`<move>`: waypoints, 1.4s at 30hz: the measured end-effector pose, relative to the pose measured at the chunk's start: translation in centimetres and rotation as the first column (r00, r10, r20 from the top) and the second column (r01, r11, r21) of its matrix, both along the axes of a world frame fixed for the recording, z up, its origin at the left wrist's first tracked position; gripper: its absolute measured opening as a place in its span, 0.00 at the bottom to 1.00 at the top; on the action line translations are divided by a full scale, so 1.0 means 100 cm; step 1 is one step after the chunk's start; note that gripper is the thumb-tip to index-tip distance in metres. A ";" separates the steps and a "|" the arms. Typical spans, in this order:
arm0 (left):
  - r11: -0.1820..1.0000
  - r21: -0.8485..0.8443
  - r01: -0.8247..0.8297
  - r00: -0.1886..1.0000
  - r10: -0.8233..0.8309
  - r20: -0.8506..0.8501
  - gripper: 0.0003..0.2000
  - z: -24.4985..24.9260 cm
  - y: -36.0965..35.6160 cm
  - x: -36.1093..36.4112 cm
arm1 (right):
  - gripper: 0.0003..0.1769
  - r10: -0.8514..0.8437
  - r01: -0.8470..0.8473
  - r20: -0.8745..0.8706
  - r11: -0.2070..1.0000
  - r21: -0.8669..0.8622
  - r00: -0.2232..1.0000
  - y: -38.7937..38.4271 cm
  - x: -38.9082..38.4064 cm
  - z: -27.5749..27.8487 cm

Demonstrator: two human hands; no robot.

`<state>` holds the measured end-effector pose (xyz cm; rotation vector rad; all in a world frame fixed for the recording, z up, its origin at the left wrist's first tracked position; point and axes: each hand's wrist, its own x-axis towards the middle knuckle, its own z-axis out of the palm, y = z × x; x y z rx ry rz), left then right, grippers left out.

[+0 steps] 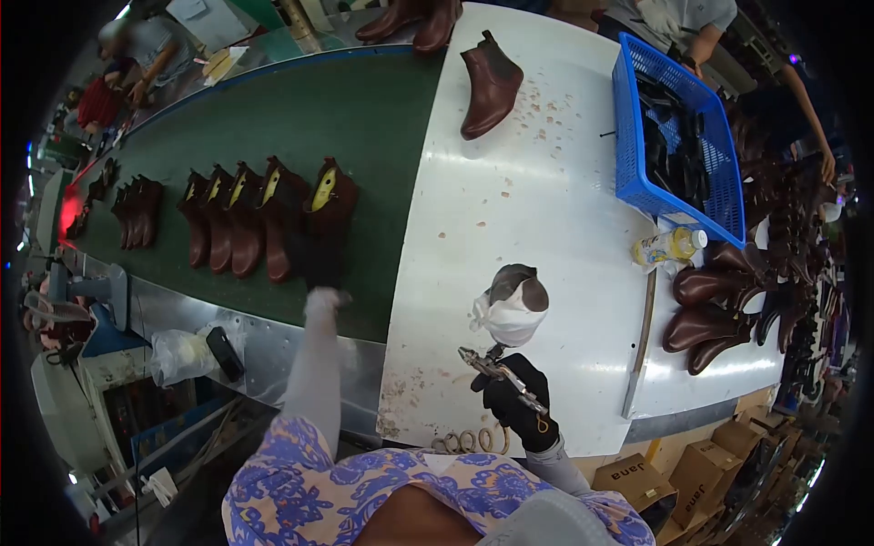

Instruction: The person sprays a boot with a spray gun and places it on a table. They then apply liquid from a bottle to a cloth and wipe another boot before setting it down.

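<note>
My right hand (519, 400), in a black glove, is wrapped around a metal spray gun (492, 366) over the white table. A cup wrapped in white cloth (514, 314) sits just beyond the gun, apparently part of it. A coiled hose (469, 442) lies close to my body. My left hand (319, 261), also in a dark glove, is blurred over the green belt, at the nearest brown ankle boots (278, 227); its fingers cannot be made out, nor whether it touches one. One more brown boot (492, 86) stands on the table's far part.
Several boots (218, 227) stand in a row on the green belt (364, 118). At right are a blue basket (678, 214) of dark pieces, a bottle of yellow liquid (669, 246) and more boots (710, 309). Co-workers are across the table. Cartons (701, 478) lie below right.
</note>
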<state>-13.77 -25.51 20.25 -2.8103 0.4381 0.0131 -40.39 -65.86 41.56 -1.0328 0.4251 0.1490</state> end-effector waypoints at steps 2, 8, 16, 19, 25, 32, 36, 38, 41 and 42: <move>0.642 -0.740 -0.200 0.971 0.228 -0.065 0.21 0.110 -0.137 0.069 | 0.08 0.010 -0.009 0.044 1.000 -0.009 0.999 0.004 -0.001 0.003; 0.551 -0.827 -0.115 0.993 0.079 -0.086 0.25 0.124 -0.154 0.083 | 0.12 0.074 -0.060 0.107 0.990 -0.129 0.991 0.006 -0.001 0.018; 0.166 -0.949 -0.269 0.963 0.026 -0.269 0.17 0.156 -0.139 0.052 | 0.05 0.106 -0.099 0.096 0.992 -0.078 0.990 0.007 -0.003 0.027; -0.168 -0.916 -0.365 0.931 -0.054 -0.361 0.17 0.154 -0.083 0.025 | 0.07 0.115 -0.105 0.169 0.992 -0.064 0.979 0.019 0.001 0.035; -0.755 -0.566 -0.330 0.934 -0.175 -0.311 0.24 0.215 0.009 -0.138 | 0.11 0.319 -0.302 0.328 0.948 -0.101 0.889 0.068 0.002 0.073; -0.389 -0.885 0.257 0.966 0.130 0.223 0.22 0.270 0.074 -0.369 | 0.06 0.741 -0.648 0.466 0.661 -0.378 0.484 0.131 -0.043 0.122; 0.105 -0.906 0.409 0.694 0.609 0.384 0.24 0.293 0.080 -0.485 | 0.06 0.835 -0.694 0.506 0.496 -0.522 0.217 0.156 -0.085 0.142; 0.270 -0.876 0.399 0.530 0.712 0.460 0.27 0.264 -0.049 -0.575 | 0.06 0.805 -0.721 0.591 0.382 -0.578 -0.047 0.025 -0.102 0.096; 0.377 -0.864 0.334 0.370 0.790 0.488 0.32 0.238 -0.102 -0.632 | 0.06 0.769 -0.763 0.601 0.251 -0.595 -0.216 -0.015 -0.105 0.103; 0.398 -0.864 0.309 0.326 0.809 0.490 0.34 0.225 -0.121 -0.647 | 0.06 0.754 -0.768 0.602 0.214 -0.604 -0.263 -0.032 -0.104 0.098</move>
